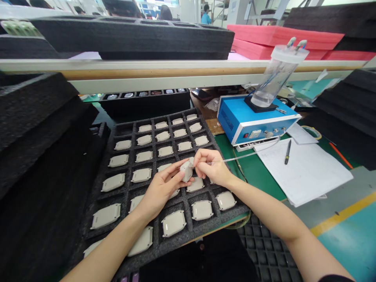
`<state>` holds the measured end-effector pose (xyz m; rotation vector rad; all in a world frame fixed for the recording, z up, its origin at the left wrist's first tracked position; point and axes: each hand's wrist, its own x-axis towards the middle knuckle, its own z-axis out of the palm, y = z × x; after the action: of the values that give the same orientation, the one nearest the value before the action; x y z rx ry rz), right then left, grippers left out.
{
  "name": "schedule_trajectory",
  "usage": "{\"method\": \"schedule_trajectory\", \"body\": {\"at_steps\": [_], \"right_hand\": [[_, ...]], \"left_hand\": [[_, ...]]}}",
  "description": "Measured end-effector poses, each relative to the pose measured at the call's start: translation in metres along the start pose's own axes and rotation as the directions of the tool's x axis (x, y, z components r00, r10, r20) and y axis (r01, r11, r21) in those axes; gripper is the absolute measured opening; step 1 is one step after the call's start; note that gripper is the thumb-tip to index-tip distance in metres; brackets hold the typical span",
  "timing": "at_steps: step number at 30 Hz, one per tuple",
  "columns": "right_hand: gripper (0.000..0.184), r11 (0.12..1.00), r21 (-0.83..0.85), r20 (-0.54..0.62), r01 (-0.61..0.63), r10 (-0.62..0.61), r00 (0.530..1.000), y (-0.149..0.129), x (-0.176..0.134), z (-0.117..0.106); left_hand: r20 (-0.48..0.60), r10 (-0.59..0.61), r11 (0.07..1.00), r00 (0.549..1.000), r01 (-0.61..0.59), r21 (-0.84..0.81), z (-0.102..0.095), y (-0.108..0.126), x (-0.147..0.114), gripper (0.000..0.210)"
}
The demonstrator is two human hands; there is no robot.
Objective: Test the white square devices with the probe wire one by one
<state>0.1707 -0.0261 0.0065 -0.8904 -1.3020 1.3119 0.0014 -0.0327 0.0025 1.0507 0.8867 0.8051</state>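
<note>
Casing [186, 171], pale and small, clamped in the grip of the left hand [161, 188] above a black foam tray [125, 130]; close beside it, the right hand [213, 166] pinches a clear tube [243, 156].

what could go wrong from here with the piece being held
The beige casing might slip from the left hand's fingers onto similar casings in the black foam tray below. The clear tube runs from the right hand to the blue box, so a sharp tug could strain it. The clear cylinder atop that box might tip if knocked; I can't tell whether it's fastened.
</note>
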Motion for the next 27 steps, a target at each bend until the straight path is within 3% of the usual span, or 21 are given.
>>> {"method": "schedule_trajectory", "body": {"at_steps": [27], "right_hand": [[0.007, 1.0, -0.009, -0.003, -0.004, 0.004, 1.0, 0.0005, 0.0001, 0.0]], "left_hand": [[0.014, -0.009, 0.999, 1.0, 0.01, -0.032, -0.0009, -0.0006, 0.0012, 0.045]]}}
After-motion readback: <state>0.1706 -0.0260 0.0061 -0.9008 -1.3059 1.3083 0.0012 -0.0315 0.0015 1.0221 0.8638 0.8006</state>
